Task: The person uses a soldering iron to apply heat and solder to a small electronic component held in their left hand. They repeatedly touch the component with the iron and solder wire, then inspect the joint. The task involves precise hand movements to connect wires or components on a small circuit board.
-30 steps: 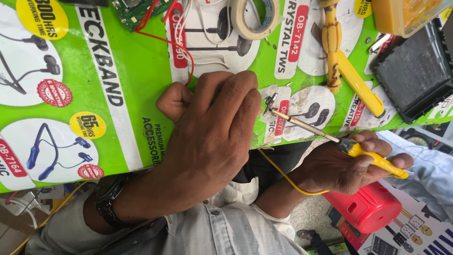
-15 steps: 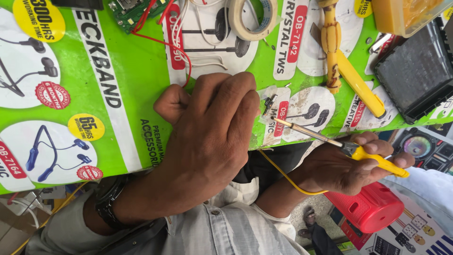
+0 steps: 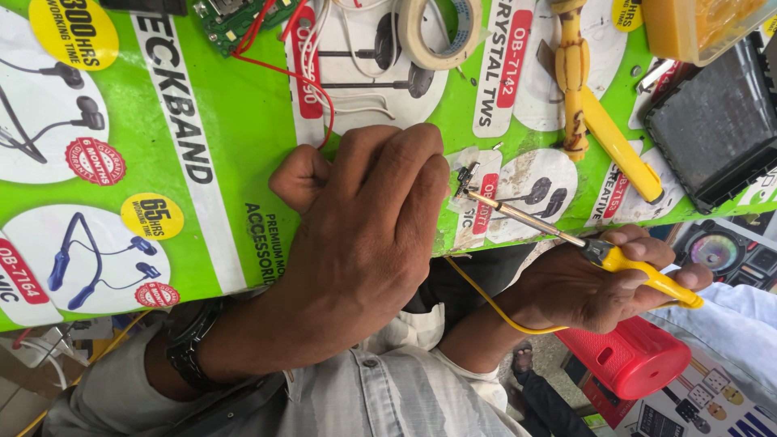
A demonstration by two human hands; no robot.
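My left hand [image 3: 364, 235], with a dark watch on its wrist, lies knuckles-up on the green printed mat [image 3: 218, 154] with its fingers curled shut. A small dark part [image 3: 464, 175] sticks out just beside the fingertips. Whether the fingers pinch it is hidden. My right hand [image 3: 595, 283] is shut on the yellow handle of a soldering iron [image 3: 639, 271]. The iron's thin metal shaft reaches up-left, and its tip touches the small dark part. A yellow cord runs from the iron under my wrist.
Along the mat's far edge lie a green circuit board with red wires [image 3: 243, 16], white wires [image 3: 356, 105], a tape roll [image 3: 437, 32], a yellow tool [image 3: 599, 121], a yellow box [image 3: 704, 28] and a black case [image 3: 716, 133]. A red cylinder [image 3: 635, 356] sits below my right hand.
Almost nothing. Both hands keep their places, the iron's tip stays at the small part, and the view has shifted slightly.
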